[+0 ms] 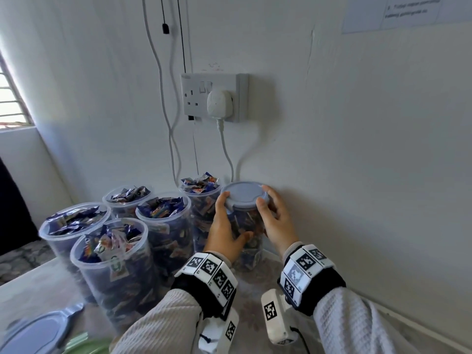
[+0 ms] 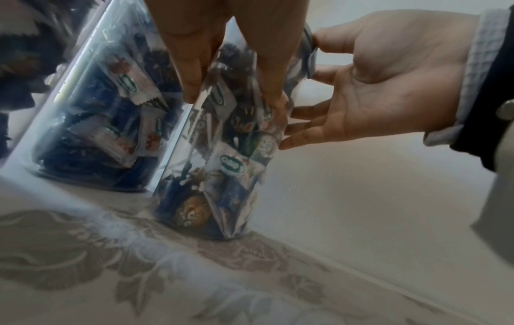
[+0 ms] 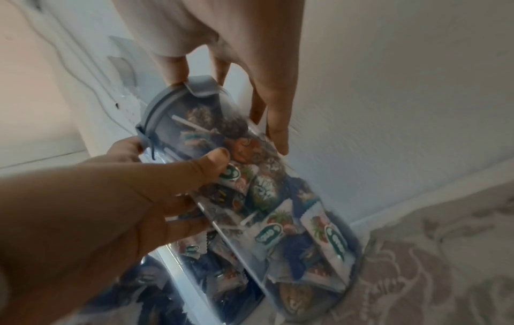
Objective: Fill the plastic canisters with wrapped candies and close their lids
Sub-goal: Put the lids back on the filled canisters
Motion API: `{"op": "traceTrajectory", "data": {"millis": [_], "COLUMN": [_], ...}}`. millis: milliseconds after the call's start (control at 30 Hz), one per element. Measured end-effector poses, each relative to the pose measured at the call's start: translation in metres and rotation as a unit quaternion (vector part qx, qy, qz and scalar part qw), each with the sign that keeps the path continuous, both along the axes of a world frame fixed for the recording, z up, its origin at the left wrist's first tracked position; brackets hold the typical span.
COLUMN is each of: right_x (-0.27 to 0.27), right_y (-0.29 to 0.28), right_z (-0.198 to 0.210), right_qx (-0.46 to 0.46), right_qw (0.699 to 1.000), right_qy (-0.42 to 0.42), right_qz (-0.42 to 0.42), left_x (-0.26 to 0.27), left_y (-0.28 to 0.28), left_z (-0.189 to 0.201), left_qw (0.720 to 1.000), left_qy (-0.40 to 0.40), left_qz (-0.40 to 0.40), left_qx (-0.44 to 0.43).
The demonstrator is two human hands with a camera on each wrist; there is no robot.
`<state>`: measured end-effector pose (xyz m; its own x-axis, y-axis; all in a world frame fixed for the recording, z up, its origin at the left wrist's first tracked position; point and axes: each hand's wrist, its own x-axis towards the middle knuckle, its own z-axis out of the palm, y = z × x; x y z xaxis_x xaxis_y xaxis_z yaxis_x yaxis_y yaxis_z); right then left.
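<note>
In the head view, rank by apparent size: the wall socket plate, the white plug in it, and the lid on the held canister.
1. wall socket plate
2. lid, smaller; it lies foreshortened, so unsure
3. white plug

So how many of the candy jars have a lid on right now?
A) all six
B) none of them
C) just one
C: only the canister by the wall wears a grey lid, held between the left hand and right hand; the five other canisters stand open with candies showing at the top.
</note>
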<state>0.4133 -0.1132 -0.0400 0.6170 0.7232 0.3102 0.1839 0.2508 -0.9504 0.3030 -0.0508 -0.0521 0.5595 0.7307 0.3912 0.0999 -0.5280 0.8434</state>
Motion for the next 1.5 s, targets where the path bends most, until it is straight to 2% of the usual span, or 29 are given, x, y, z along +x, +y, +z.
{"op": "traceTrajectory", "data": {"millis": [133, 167, 233, 367, 467, 533, 567, 667, 733, 833, 1033, 1133, 1267, 1400, 1500], "right_x": [-0.021, -0.027, -0.043, -0.088, -0.125, -0.147, -0.157, -0.178, -0.186, -0.194, -0.197, -0.198, -0.195, -0.184, -0.173], "right_y": [-0.012, -0.016, -0.021, -0.020, -0.010, -0.002, 0.002, 0.014, 0.017, 0.018, 0.017, 0.012, -0.003, -0.031, -0.059], "right_z": [0.003, 0.004, 0.006, 0.006, 0.007, 0.008, 0.008, 0.006, 0.005, 0.005, 0.004, 0.012, 0.036, 0.063, 0.080], "right_qx": [0.026, 0.040, 0.060, 0.070, 0.058, 0.020, 0.000, -0.017, -0.013, 0.010, 0.022, 0.044, 0.084, 0.092, 0.076], "right_qw": [0.981, 0.974, 0.972, 0.989, 0.993, 0.990, 0.987, 0.978, 0.978, 0.981, 0.985, 0.981, 0.979, 0.977, 0.969], "right_qy": [-0.093, -0.100, -0.099, -0.098, -0.091, -0.084, -0.086, -0.077, -0.068, -0.051, -0.041, -0.044, -0.061, -0.084, -0.079], "right_qz": [-0.170, -0.199, -0.203, -0.084, 0.037, 0.111, 0.138, 0.193, 0.197, 0.185, 0.166, 0.181, 0.176, 0.173, 0.221], "left_x": [-0.015, -0.026, -0.058, -0.130, -0.173, -0.195, -0.203, -0.213, -0.217, -0.222, -0.227, -0.229, -0.228, -0.229, -0.227], "left_y": [-0.014, -0.023, -0.041, -0.064, -0.049, -0.031, -0.023, -0.016, -0.012, 0.001, 0.015, 0.008, -0.012, -0.035, -0.054], "left_z": [0.014, 0.019, 0.027, 0.035, 0.032, 0.025, 0.022, 0.020, 0.011, -0.003, -0.006, 0.007, 0.042, 0.073, 0.079], "left_qw": [0.999, 0.999, 0.996, 0.968, 0.937, 0.927, 0.931, 0.964, 0.975, 0.979, 0.982, 0.982, 0.979, 0.979, 0.977], "left_qy": [0.035, 0.023, -0.041, -0.165, -0.154, -0.130, -0.128, -0.149, -0.142, -0.124, -0.113, -0.133, -0.178, -0.202, -0.207], "left_qz": [0.005, 0.029, 0.069, 0.142, 0.258, 0.315, 0.318, 0.219, 0.172, 0.159, 0.148, 0.133, 0.095, 0.018, -0.045], "left_qx": [-0.015, 0.000, 0.042, 0.123, 0.179, 0.155, 0.128, 0.019, -0.016, -0.030, -0.027, -0.023, 0.010, 0.021, 0.001]}}
